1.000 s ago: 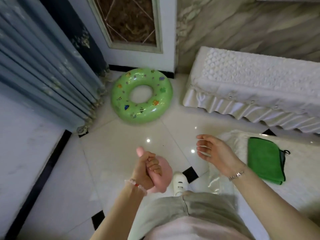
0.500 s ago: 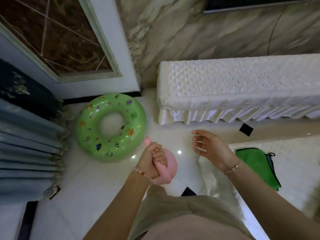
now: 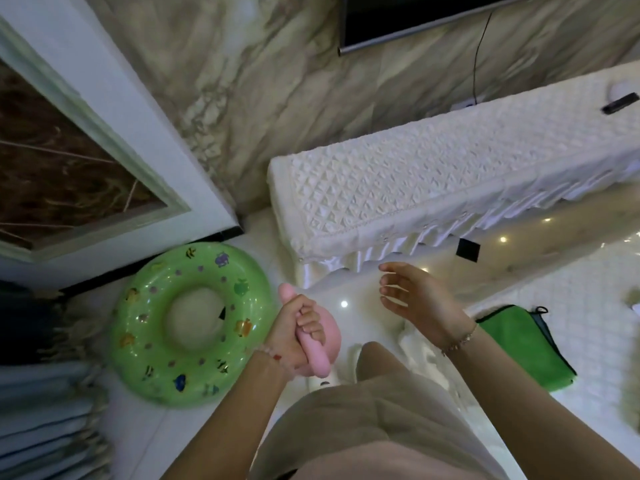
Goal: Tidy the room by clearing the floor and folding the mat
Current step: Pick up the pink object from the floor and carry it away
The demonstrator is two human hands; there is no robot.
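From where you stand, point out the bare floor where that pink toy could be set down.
Free: the glossy tile between the green swim ring, the white-covered bench and the white mat. Also the strip of tile between the ring and the curtain. Crowded: the mat's near corner, where the green cloth lies. The left hand holds the pink toy; the right hand is open.

Home living room: curtains (image 3: 45, 427), wall-mounted TV (image 3: 398, 19).
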